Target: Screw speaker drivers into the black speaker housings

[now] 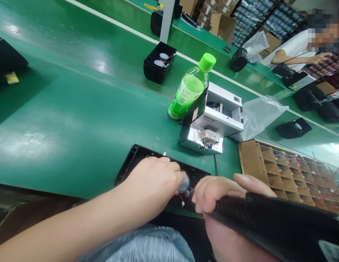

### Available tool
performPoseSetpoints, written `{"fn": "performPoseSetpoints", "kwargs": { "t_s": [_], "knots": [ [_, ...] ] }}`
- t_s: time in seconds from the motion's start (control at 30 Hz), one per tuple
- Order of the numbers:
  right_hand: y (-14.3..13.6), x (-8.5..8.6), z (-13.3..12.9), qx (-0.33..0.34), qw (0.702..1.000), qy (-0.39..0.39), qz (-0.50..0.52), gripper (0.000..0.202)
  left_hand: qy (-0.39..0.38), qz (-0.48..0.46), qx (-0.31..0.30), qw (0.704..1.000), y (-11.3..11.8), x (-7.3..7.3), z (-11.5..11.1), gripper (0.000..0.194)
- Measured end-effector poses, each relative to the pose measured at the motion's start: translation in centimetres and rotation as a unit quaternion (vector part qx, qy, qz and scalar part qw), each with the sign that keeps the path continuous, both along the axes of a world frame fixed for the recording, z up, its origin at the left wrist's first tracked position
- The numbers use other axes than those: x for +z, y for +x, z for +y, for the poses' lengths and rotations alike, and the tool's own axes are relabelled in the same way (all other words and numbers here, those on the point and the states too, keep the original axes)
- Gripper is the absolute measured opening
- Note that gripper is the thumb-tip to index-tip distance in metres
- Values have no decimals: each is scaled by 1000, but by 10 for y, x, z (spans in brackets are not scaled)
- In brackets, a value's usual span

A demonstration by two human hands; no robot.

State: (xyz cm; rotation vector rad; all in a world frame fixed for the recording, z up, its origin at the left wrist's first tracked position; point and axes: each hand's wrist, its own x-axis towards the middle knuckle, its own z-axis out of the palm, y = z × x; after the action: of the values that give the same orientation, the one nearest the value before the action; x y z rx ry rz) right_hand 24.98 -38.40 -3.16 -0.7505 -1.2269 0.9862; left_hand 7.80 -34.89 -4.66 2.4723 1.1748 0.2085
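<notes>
A black speaker panel (132, 160) lies on the green bench in front of me, with a round, pale speaker driver (184, 184) set in it. Small red wires with a white plug (182, 203) come out near the driver. My left hand (158, 178) rests over the panel with its fingers curled together beside the driver; whatever they pinch is hidden. To the right, my right hand (221, 196) wraps round a black electric screwdriver (267, 214), whose thick body points toward the lower right. Its tip is hidden behind my fingers.
Behind the panel stands a silver-and-black screw feeder (221, 122) beside a green-capped bottle (189, 89). A divided cardboard box (275, 171) with wired parts is at right. Farther back are an open black speaker housing (160, 63), a plastic bag (256, 116) and a person (295, 51).
</notes>
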Motion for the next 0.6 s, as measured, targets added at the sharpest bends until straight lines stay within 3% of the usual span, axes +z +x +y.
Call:
{"fn": "performPoseSetpoints", "kwargs": {
  "t_s": [0.07, 0.23, 0.33, 0.6],
  "knots": [
    [-3, -4, 0, -20, 999, 23, 10, 55, -5, 2, -1, 1000, 0, 2, 0, 28],
    [-5, -7, -3, -10, 998, 55, 1, 50, -30, 8, -7, 1000, 0, 5, -1, 27],
    [-5, -6, -6, -4, 999, 37, -8, 38, -30, 7, -3, 1000, 0, 5, 0, 22],
    [-3, -8, -11, -37, 999, 21, 0, 48, -31, 2, 4, 1000, -2, 6, 2, 16]
  ]
}}
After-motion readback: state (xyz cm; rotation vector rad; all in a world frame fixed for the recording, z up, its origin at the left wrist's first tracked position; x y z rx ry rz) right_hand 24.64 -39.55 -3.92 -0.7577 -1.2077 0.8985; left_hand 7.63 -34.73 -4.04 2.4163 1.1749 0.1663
